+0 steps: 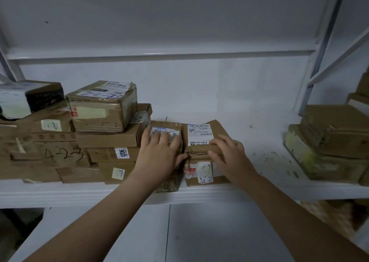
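Left parcel (170,125) and right parcel (200,133), small labelled cardboard boxes, stood touching side by side at the centre of the head view, near the front edge of the white shelf (259,142). The left hand (159,158) lay spread on the left parcel, fingers nearly straight, thumb at the seam between the two. The right hand (229,156) curled its fingers over the right parcel's top front edge. A stack of boxes (103,110) filled the frame's left; cartons (335,134) sat far right.

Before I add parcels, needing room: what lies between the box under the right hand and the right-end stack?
Only bare, scuffed shelf, in the head view: nothing stands between the box and the stack.
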A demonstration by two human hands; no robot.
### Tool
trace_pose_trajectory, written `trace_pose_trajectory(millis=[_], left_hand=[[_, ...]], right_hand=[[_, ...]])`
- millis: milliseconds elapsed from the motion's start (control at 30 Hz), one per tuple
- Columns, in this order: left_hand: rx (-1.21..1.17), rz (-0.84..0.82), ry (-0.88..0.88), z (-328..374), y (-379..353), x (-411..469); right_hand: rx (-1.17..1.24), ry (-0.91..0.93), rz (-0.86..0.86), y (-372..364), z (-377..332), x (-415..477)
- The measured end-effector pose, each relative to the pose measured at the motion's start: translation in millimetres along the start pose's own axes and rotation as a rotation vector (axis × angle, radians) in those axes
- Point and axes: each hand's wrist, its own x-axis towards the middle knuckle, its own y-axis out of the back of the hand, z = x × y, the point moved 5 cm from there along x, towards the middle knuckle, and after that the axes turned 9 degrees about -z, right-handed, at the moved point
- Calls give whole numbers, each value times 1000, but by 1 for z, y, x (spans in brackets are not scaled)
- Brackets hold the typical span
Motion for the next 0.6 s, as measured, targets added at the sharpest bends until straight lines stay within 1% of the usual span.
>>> trace_pose_trajectory(millis=[67, 167, 233, 333, 467, 600], left_hand=[[-33, -55, 2, -1, 3, 7], [-70, 2, -28, -3, 16, 24], [-86, 40, -82, 2, 28, 37], [-135, 115, -160, 16, 45, 55], [-348, 163, -290, 53, 62, 79], [-553, 173, -378, 107, 75, 96]], right_hand=[[-59, -15, -43, 5, -2, 1], [-204, -28, -27, 21, -11, 6], [-216, -1, 69, 37, -19, 6], [-151, 5, 216, 68, -21, 0], [-214, -37, 343, 113, -2, -19], [-255, -136, 440, 154, 30, -53]])
